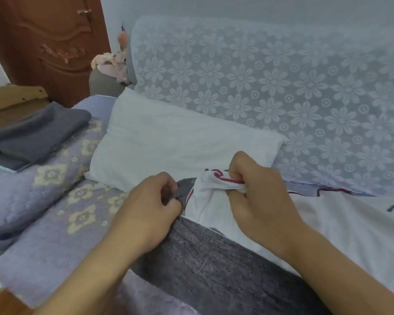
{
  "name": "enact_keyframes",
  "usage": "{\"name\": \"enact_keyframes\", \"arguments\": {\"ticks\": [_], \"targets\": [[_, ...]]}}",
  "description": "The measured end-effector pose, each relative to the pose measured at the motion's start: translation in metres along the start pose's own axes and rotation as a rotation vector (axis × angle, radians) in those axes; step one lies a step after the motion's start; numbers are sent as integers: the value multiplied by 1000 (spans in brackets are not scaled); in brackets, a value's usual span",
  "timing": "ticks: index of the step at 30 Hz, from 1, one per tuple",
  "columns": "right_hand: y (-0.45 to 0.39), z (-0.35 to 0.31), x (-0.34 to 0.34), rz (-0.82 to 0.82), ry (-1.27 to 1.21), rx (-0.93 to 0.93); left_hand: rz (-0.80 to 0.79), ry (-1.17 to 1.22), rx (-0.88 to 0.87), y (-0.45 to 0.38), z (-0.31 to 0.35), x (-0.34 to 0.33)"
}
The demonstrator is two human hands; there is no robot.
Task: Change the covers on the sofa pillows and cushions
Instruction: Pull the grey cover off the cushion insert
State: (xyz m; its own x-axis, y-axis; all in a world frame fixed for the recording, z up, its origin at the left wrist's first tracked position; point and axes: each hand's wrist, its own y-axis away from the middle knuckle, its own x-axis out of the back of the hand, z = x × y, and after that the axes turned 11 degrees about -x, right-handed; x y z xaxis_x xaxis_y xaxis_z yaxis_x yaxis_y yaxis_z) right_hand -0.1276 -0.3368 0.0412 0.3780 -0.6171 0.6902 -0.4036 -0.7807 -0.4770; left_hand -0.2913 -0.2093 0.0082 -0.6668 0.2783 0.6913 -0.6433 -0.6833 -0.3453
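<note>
Mid-swap on 1 pillow: left hand (pixel 150 201) pinching grey cover (pixel 214 253) corner, right hand (pixel 255 192) clenched on bunched white cover (pixel 214 189). Next, probably pulling them apart

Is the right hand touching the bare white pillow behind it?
Cannot tell. In the head view the right hand grips the white cover and overlaps the pillow, hiding any gap.

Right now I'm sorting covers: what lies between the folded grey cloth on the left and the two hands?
In the head view, the lilac patterned sofa throw and the bare white pillow lie between the folded grey cloth and the hands.
</note>
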Motion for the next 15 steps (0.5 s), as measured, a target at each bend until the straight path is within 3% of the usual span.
{"name": "enact_keyframes", "arguments": {"ticks": [3,6,9,11,13,15], "targets": [[-1,-2,7,-15,-116,-16,1,-83,41,-8,-6,-1],[4,2,5,-222,-189,-23,-30,44,51,-9,-11,-9],[12,23,8,-351,180,-68,-64,168,29,-1,-12,-18],[24,30,8,-251,409,-67,-92,167,32,2,-13,-17],[41,24,5,-98,489,11,-161,152,58,-4,-17,-9],[60,20,-3,-85,548,134,-298,165,94,-15,-23,4]]}}
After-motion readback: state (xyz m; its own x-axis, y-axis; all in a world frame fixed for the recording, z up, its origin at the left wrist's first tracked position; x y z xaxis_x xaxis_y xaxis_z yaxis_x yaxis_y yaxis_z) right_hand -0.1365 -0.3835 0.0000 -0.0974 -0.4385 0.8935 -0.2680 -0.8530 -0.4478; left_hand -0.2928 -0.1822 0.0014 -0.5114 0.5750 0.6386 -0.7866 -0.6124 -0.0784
